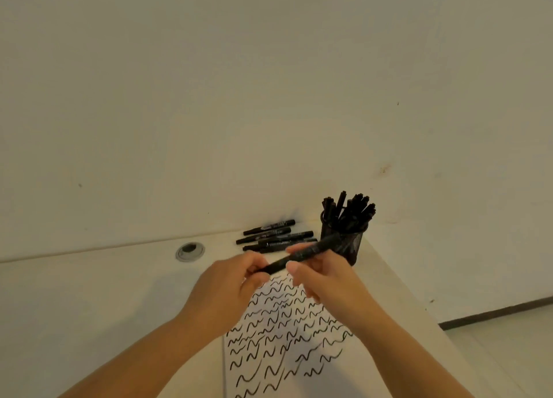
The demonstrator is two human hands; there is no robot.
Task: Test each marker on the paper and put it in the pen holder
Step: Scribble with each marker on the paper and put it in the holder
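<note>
Black marker (302,255) is held above the paper (287,331), pinched at its 8 o'clock end by the left hand (227,287) and round the middle by the right hand (323,278). Long axis runs 8 to 2 o'clock, far end aimed at the mesh pen holder (347,245), which sits at 1 o'clock, nearer the right hand. Whether the cap is on cannot be told. Spare markers (275,236) are laid at 11 o'clock; label print is unreadable.
</note>
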